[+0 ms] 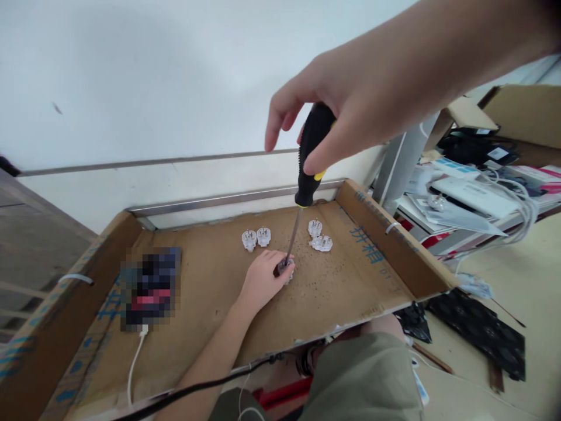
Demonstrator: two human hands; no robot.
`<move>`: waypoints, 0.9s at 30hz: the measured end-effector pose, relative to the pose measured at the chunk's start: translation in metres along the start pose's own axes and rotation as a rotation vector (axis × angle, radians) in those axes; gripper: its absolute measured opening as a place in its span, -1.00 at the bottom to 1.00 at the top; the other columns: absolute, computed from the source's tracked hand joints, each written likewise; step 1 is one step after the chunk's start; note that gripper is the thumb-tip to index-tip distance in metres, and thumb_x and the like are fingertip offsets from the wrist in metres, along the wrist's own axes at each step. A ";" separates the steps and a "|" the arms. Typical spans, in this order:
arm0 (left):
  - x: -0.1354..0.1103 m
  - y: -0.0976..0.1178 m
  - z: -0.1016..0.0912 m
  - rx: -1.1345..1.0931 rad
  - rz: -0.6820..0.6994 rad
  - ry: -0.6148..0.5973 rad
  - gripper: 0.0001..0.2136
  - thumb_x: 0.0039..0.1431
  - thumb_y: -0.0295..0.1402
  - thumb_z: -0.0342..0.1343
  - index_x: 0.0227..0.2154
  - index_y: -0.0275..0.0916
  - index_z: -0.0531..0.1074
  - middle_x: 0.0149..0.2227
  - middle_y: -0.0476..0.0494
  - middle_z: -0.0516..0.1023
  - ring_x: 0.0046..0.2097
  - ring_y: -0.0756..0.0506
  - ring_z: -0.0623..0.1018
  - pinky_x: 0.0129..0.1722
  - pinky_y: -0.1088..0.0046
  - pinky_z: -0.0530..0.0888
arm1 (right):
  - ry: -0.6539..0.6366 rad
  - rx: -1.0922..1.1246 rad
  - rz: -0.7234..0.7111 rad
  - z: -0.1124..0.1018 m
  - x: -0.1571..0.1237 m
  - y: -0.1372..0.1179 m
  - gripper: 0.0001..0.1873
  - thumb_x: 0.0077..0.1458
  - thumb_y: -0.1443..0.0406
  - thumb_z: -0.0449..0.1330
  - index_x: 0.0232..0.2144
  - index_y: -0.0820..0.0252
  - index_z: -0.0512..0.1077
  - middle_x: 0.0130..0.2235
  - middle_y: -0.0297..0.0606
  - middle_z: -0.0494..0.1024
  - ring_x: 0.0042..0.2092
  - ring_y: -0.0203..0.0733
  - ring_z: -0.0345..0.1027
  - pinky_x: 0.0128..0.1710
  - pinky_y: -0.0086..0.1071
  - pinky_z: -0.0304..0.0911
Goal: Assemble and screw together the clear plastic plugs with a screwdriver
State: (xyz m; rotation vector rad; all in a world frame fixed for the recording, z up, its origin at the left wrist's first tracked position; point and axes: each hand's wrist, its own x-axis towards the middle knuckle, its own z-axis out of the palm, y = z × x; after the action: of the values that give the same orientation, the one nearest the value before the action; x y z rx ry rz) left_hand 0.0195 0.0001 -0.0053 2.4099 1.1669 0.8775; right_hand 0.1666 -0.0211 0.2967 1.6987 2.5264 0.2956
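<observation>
My right hand [350, 99] grips the black and yellow handle of a screwdriver [307, 175] from above. Its shaft points down into a small clear plastic plug part [287, 270]. My left hand [263, 278] lies on the cardboard tray [210, 304] with its fingers closed round that part, holding it in place. Two pairs of similar white plug parts lie just behind: one pair [256, 238] to the left of the shaft, another pair [319, 237] to the right.
A blurred dark device [150, 287] with a white cable [134, 368] lies at the tray's left. Tiny screws dot the cardboard. At the right, a shelf holds papers, cables [517, 204] and boxes. A black panel [482, 330] lies on the floor. My knee [363, 374] is below the tray.
</observation>
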 end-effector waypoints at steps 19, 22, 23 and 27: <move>-0.001 -0.002 0.002 -0.001 0.012 0.022 -0.85 0.15 -0.31 0.04 -0.25 -0.20 0.42 -0.27 -0.07 0.51 -0.22 -0.09 0.44 -0.17 0.36 0.38 | -0.019 -0.365 -0.111 -0.007 -0.009 -0.005 -0.39 0.02 -0.14 -0.15 -0.17 0.10 0.41 -0.59 -0.46 0.35 -0.42 -0.23 0.37 -0.49 -0.43 0.14; -0.001 -0.002 0.003 0.005 0.021 0.029 -0.84 0.13 -0.31 0.05 -0.24 -0.21 0.41 -0.26 -0.08 0.51 -0.20 -0.10 0.44 -0.16 0.36 0.38 | 0.029 -0.462 -0.061 -0.002 0.003 0.002 -0.40 0.02 -0.12 -0.18 -0.35 0.10 0.48 -0.64 -0.43 0.30 -0.35 -0.06 0.40 -0.35 -0.18 0.20; -0.001 -0.002 0.003 0.009 0.024 0.030 -0.84 0.13 -0.31 0.05 -0.24 -0.20 0.41 -0.26 -0.08 0.51 -0.20 -0.10 0.44 -0.16 0.35 0.38 | 0.070 -0.432 -0.081 0.001 0.007 0.004 -0.51 -0.03 -0.09 -0.07 -0.29 0.03 0.46 -0.63 -0.48 0.31 -0.40 -0.12 0.40 -0.38 -0.22 0.21; 0.000 0.000 0.001 0.022 0.024 0.021 -0.84 0.12 -0.32 0.06 -0.24 -0.19 0.42 -0.26 -0.06 0.52 -0.20 -0.10 0.44 -0.17 0.37 0.38 | 0.148 -0.133 -0.169 0.006 0.013 0.004 -0.53 -0.15 -0.04 0.10 -0.16 -0.06 0.36 -0.59 -0.62 0.35 -0.60 -0.39 0.28 -0.61 -0.52 0.13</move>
State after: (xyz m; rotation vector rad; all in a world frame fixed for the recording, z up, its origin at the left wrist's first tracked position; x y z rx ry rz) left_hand 0.0202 0.0000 -0.0067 2.4429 1.1640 0.9037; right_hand 0.1664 -0.0069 0.2926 1.4559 2.6642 0.5816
